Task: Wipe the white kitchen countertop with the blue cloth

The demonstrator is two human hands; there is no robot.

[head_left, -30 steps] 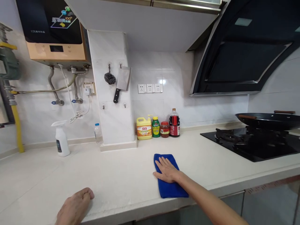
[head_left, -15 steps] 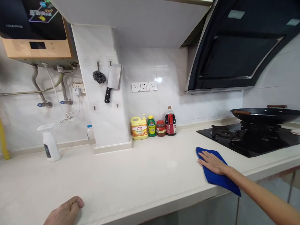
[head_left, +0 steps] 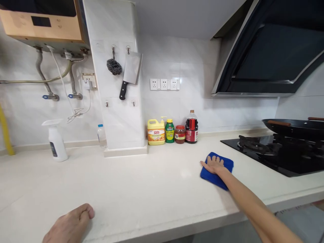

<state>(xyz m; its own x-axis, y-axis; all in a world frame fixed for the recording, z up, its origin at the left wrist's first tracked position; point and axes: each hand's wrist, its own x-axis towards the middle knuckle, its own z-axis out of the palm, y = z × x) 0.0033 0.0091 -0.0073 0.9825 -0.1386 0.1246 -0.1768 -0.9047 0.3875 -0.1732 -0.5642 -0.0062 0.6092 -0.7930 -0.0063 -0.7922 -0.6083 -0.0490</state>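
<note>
Right hand: flat, fingers spread and extended, palm pressed down on a blue cloth; nothing gripped, the cloth simply pinned under it. Blue cloth: folded, lying on the pale table, just left of the black gas hob and apart from its edge. Left hand: at the near edge of the table, low in the view, fingers curled loosely under with knuckles resting on the surface; it appears to hold nothing, though the palm side is hidden. On the hob: a black wok. Against the back wall, in a row: yellow detergent jug, green bottle, red-lidded jar, dark sauce bottle, each just beside the next. Further left: white spray bottle and a small clear bottle next to the tiled pillar. Hung on the pillar: a cleaver and a dark scouring ball. Wall sockets above the bottles. Range hood over the hob.
</note>
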